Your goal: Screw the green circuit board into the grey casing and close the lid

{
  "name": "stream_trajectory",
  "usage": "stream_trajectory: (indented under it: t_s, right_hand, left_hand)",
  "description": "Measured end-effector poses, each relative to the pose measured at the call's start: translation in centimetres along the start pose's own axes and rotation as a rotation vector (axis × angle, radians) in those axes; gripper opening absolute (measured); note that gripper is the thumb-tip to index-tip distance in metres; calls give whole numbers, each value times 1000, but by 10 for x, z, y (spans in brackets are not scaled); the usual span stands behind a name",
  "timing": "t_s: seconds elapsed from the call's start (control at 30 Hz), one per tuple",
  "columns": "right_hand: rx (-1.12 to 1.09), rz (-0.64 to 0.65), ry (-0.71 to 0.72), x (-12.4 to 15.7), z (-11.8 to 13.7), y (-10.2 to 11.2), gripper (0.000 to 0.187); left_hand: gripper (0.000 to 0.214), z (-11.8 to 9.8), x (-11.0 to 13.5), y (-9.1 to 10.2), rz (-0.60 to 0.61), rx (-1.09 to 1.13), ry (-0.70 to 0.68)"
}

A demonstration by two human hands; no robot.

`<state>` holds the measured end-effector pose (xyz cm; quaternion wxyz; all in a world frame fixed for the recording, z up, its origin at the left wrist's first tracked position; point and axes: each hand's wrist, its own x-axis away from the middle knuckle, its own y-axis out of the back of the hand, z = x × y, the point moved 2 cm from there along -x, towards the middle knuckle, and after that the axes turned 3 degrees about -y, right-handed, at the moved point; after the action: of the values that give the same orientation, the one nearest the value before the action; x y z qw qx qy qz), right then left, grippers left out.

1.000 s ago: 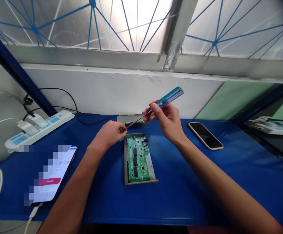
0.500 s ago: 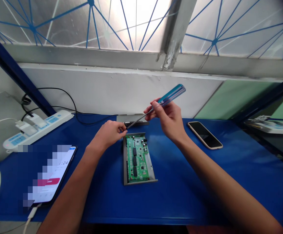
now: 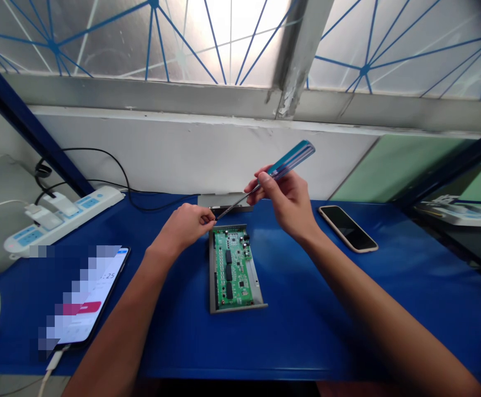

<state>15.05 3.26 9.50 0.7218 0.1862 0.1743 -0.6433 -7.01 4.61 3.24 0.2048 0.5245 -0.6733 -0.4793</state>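
R hand [image 3: 285,205] grips a teal-handled screwdriver [image 3: 290,160] btwn thumb & fingers, handle tilted up, shaft [image 3: 236,208] angled down-left over the bench. L hand [image 3: 182,229] is closed in a pinch at the shaft's tip end, just above the far edge of a green PCB [image 3: 231,270]; fingers hide the tip, so can't tell if a screw's held there. PCB sits flat in an open grey metal chassis [image 3: 212,270] on a blue workbench [image 3: 182,342], below & btwn the hands, neither touching it. Grey metal piece [image 3: 224,199] just behind chassis. Smartphone [image 3: 347,229] lies right of hands; second phone [image 3: 87,303], screen lit & partly pixelated, left w/ white cable [image 3: 54,359]. White power strip [image 3: 58,220] further left, black cable [image 3: 128,187] behind it.
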Motion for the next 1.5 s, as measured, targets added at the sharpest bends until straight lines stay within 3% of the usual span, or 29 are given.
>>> stream_trajectory:
  t_s: [0.87,1.2,1.5]
  right_hand:
    - [86,-68,-14,-2,2,-3,38]
    - [187,34,30,-26,19,-29,42]
    - [342,157,22,-22,3,-43,32]
  left_hand:
    - [16,-9,0,1,-17,-27,-78]
    - [14,2,-1,-6,-38,136,-104]
    - [12,-5,-3,-4,-77,359,-84]
